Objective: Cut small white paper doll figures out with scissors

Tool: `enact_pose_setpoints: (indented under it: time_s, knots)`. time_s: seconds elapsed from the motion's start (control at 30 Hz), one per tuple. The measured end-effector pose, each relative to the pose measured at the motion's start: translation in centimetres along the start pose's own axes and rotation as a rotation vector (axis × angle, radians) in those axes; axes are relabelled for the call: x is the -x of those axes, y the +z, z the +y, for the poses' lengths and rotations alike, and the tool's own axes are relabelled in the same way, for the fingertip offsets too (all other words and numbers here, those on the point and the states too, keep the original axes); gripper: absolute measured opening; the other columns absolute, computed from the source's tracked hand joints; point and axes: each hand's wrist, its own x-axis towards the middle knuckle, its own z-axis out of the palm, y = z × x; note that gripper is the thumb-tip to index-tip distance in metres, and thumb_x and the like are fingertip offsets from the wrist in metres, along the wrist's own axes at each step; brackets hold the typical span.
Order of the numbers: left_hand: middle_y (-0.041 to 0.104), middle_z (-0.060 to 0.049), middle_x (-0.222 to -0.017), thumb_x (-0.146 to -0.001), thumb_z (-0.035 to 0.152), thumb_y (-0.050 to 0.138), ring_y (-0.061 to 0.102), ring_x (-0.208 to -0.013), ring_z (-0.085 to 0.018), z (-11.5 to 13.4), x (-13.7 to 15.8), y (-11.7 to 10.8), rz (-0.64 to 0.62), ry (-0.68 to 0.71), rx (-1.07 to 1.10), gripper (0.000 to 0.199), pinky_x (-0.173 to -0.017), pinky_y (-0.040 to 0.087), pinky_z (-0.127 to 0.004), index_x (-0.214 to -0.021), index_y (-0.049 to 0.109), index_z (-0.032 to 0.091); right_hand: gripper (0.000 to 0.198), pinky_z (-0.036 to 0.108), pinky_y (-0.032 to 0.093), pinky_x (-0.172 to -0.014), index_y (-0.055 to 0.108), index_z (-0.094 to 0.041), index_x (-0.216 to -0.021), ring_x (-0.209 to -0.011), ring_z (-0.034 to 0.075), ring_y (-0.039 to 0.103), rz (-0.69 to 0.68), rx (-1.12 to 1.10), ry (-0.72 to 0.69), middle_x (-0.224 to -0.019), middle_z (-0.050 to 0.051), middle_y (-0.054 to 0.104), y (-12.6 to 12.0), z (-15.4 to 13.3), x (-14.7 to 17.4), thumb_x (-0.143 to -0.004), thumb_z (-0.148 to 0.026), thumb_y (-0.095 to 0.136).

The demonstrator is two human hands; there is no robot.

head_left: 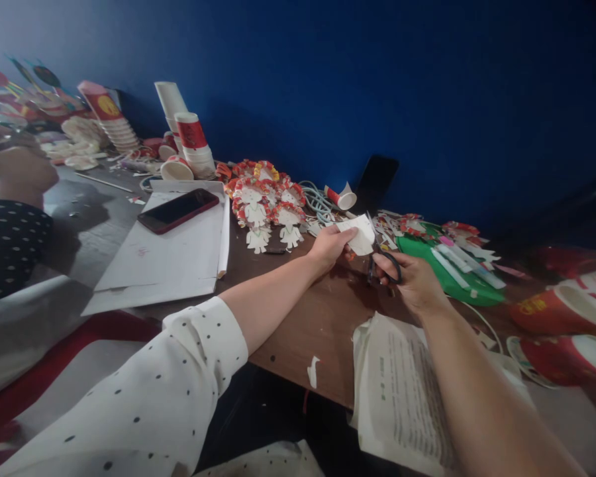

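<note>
My left hand [329, 246] pinches a small piece of white paper [361, 233] between thumb and fingers, above the brown table [298, 331]. In my right hand [413, 277] is a pair of scissors [393, 268] with black handles, my fingers through the loops. The blades point away from me at the paper's right edge and are mostly hidden, so how far they are apart is unclear. Left of my left hand lies a pile of white paper figures [256, 211] with red and yellow frilled tops. White scraps [386, 228] lie behind the scissors.
A phone [179, 211] rests on a white folder [153, 258] at left. Paper cups [195, 142] are stacked behind it; more red cups [566, 308] lie at right. Pens [464, 262] sit on a green pouch [481, 291]. Printed sheets [402, 391] overhang the front edge. Another person's arm [12, 248] is at far left.
</note>
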Motion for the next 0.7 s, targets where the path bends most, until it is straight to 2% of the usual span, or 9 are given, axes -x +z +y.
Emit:
enact_pose_setpoints:
  time_s: [0.27, 0.5, 0.7]
  knots:
    - [0.048, 0.004, -0.045, -0.088, 0.018, 0.067, 0.041, -0.039, -0.006, 0.39, 0.27, 0.37, 0.041, -0.065, 0.072, 0.024, -0.042, 0.032, -0.019, -0.066, 0.056, 0.013, 0.041, 0.026, 0.033, -0.041, 0.071, -0.022, -0.071, -0.051, 0.014, 0.054, 0.002, -0.035, 0.033, -0.063, 0.000, 0.063, 0.14, 0.51, -0.22, -0.073, -0.062, 0.079]
    - [0.057, 0.000, -0.054, -0.089, 0.015, 0.064, 0.046, -0.043, -0.006, 0.55, 0.00, 0.47, 0.032, -0.239, 0.187, 0.017, -0.042, 0.033, -0.017, -0.073, 0.060, 0.012, 0.039, 0.026, 0.033, -0.041, 0.069, -0.022, -0.064, -0.051, 0.014, 0.053, 0.008, -0.082, 0.042, -0.061, 0.001, 0.061, 0.26, 0.30, -0.17, -0.071, -0.059, 0.081]
    - [0.059, 0.000, -0.058, -0.089, 0.013, 0.062, 0.050, -0.045, -0.006, 0.75, 0.44, 0.51, -0.009, -0.209, 0.150, 0.011, -0.043, 0.037, -0.017, -0.078, 0.063, 0.011, 0.037, 0.025, 0.039, -0.050, 0.072, -0.022, -0.071, -0.055, 0.012, 0.053, 0.006, -0.135, 0.028, -0.066, -0.001, 0.062, 0.47, 0.25, -0.20, -0.071, -0.058, 0.082]
